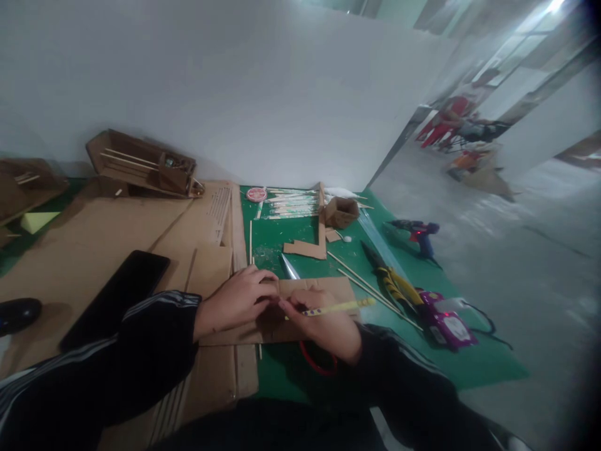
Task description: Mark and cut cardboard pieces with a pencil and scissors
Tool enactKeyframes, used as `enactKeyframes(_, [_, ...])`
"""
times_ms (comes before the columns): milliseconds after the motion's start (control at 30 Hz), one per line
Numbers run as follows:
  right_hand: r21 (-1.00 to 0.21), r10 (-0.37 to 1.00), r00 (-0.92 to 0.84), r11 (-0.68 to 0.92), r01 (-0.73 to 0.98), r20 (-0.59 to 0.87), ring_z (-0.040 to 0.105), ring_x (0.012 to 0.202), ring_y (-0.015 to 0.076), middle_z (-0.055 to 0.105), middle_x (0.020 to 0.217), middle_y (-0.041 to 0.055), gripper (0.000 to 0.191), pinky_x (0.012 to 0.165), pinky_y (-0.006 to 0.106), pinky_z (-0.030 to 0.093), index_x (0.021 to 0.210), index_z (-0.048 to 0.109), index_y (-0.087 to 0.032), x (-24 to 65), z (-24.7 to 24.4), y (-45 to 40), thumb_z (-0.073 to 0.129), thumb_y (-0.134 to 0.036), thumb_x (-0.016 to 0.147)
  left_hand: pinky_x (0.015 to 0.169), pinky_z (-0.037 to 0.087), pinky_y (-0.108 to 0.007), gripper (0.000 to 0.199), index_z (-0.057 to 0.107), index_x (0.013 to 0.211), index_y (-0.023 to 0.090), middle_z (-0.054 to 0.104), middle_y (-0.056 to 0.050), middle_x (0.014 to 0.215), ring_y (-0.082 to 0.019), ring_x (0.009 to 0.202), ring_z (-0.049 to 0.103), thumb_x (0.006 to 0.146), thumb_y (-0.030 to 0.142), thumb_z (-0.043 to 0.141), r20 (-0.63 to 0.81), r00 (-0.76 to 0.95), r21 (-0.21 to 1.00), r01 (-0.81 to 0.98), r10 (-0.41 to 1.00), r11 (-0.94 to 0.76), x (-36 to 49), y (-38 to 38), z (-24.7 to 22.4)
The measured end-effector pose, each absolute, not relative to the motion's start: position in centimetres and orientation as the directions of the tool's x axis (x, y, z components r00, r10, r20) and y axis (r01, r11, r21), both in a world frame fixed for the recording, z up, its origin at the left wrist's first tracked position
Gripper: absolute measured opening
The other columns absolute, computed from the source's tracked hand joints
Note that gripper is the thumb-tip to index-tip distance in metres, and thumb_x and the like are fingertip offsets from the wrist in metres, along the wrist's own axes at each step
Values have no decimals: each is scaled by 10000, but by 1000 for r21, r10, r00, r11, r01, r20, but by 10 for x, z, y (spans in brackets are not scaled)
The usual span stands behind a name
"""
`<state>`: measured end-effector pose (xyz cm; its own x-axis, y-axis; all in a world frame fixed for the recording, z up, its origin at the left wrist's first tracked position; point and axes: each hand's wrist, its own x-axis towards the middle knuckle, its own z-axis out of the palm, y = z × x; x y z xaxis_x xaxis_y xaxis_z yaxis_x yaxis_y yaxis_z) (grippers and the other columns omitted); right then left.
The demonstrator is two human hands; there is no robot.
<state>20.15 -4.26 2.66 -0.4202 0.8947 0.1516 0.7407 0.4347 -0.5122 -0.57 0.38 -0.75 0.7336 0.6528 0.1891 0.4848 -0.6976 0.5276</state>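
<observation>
A brown cardboard piece (338,287) lies in front of me under both hands. My left hand (239,299) rests on its left part, fingers bent and closed, the tips meeting those of the other hand; what they pinch, if anything, is hidden. My right hand (323,319) is closed with a yellow patterned pencil (347,307) lying across it between thumb and fingers, its end pointing right. Beneath the cardboard is a pair of scissors, with a red handle (319,363) showing at the near side and a metal blade (290,268) at the far side.
On the green mat are pliers (394,282), a purple box (446,319), thin sticks (370,291), a small cardboard box (341,213) and a glue gun (420,237). Left, a black phone-like slab (117,297) lies on cardboard, near a cardboard model (145,163). A white partition (263,94) stands behind.
</observation>
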Motion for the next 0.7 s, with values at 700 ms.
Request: enactKeyframes(700, [-516,861,-481,491,702,164,527,547,117,625,580,-28,290,564,249,337,617,597,-195,191,19,-34,636,-231,902,957,449,-392,229,696,1029,239,613,-49,1243,-241,1094,512,874,117,580,197,742,524,473,641,-709,-6,4,-8])
